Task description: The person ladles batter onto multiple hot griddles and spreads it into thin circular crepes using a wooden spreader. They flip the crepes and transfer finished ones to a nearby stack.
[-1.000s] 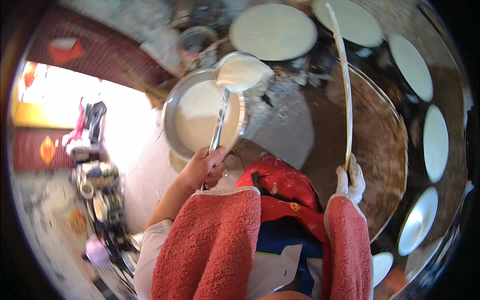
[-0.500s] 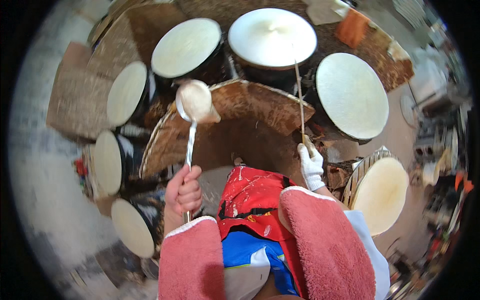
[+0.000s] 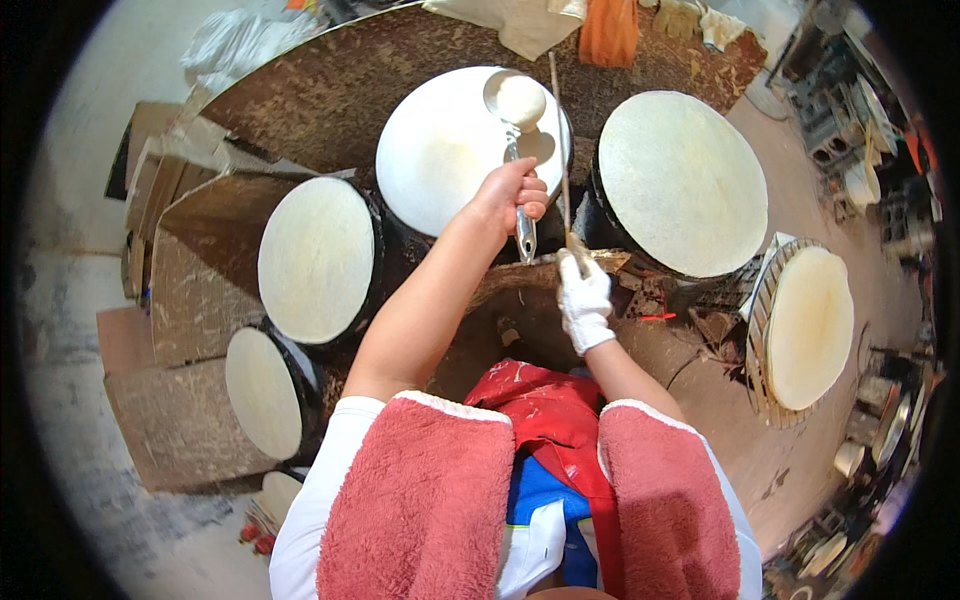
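Note:
My bare left hand (image 3: 512, 195) is closed around the handle of a metal ladle (image 3: 526, 238). Pale batter (image 3: 521, 103) fills the ladle's bowl, which hangs over the right part of a white-coated round griddle (image 3: 440, 150) and casts a shadow on it. On my right hand (image 3: 585, 300) is a white glove. Its fingers grip a thin wooden stick (image 3: 563, 140), which points away from me along the gap between that griddle and another round griddle (image 3: 685, 185) covered by a pale sheet.
More griddles with pale rounds curve along my left, one nearer the middle (image 3: 315, 260) and one lower (image 3: 263, 393). A pale round stack (image 3: 810, 328) sits on a slatted round tray (image 3: 760, 335) at right. Behind stand a brown curved board (image 3: 380, 85) and an orange cloth (image 3: 608, 35).
My left hand has carried the ladle forward and to the right, over the griddle. The stick in my right hand now points past the griddle's edge. The whole view has turned and shifted.

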### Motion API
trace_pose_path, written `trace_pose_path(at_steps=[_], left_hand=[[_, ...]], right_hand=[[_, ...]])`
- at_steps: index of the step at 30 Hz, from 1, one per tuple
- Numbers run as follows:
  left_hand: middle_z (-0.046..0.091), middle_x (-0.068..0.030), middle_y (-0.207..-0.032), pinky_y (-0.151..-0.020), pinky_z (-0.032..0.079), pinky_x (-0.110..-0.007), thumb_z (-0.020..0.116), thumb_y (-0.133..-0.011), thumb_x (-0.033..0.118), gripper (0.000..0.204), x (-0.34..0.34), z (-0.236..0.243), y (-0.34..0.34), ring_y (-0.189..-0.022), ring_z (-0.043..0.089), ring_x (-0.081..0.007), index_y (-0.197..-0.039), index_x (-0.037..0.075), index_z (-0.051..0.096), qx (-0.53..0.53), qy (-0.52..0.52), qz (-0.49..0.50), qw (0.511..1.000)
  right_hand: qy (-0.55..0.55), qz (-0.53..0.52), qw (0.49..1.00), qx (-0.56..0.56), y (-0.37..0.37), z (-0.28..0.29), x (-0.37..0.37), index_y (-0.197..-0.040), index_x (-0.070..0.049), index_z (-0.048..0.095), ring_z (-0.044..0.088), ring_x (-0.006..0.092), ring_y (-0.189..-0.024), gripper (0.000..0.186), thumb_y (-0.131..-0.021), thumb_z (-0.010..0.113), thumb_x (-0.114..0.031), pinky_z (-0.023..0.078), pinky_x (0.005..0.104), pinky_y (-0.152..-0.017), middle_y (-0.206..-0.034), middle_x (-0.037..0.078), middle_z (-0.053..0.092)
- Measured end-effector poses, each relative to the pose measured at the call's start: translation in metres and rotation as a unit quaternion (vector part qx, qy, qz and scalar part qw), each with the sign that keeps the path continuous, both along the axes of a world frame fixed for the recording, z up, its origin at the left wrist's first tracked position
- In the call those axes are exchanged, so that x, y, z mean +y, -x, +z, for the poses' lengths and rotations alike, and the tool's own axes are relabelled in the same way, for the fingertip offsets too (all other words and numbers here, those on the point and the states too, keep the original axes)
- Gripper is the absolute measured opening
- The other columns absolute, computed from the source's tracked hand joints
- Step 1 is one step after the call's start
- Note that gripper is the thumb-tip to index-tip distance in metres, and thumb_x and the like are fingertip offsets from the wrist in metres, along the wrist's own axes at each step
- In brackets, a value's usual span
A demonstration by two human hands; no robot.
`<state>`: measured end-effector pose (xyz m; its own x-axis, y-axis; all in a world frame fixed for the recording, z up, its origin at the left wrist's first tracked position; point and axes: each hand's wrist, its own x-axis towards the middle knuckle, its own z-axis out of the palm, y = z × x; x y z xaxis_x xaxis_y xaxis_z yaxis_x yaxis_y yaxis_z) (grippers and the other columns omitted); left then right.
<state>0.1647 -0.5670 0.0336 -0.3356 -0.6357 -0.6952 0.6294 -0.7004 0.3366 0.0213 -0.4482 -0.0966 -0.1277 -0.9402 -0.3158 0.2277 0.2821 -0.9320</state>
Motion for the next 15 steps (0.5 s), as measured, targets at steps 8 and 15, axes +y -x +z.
trace_pose_path(at_steps=[8,15], left_hand=[[0.055,-0.0103,-0.06,-0.046,0.042,-0.042,0.055,-0.092,0.027,0.029,-0.007,-0.096,-0.088,-0.047,0.052,-0.0233,-0.088,-0.002,0.058,-0.602,0.171,-0.172,0.761],[0.038,0.0028,-0.048,-0.036,0.032,-0.03,0.05,-0.096,0.03,0.034,-0.016,0.024,-0.155,-0.035,0.034,-0.0115,-0.07,0.009,0.043,-0.368,0.26,0.092,0.888]], right_hand=[[-0.131,-0.062,0.986,-0.077,-0.038,0.009,-0.007,-0.134,-0.008,0.051,0.033,0.0019,-0.04,0.048,-0.091,0.063,-0.025,0.024,0.02,-0.036,-0.067,-0.005,0.051],[-0.121,-0.109,0.985,-0.054,-0.102,0.025,-0.079,-0.112,-0.008,0.065,0.032,0.0069,-0.041,0.029,-0.088,0.061,-0.024,0.026,0.0264,-0.037,-0.061,-0.006,0.045]])
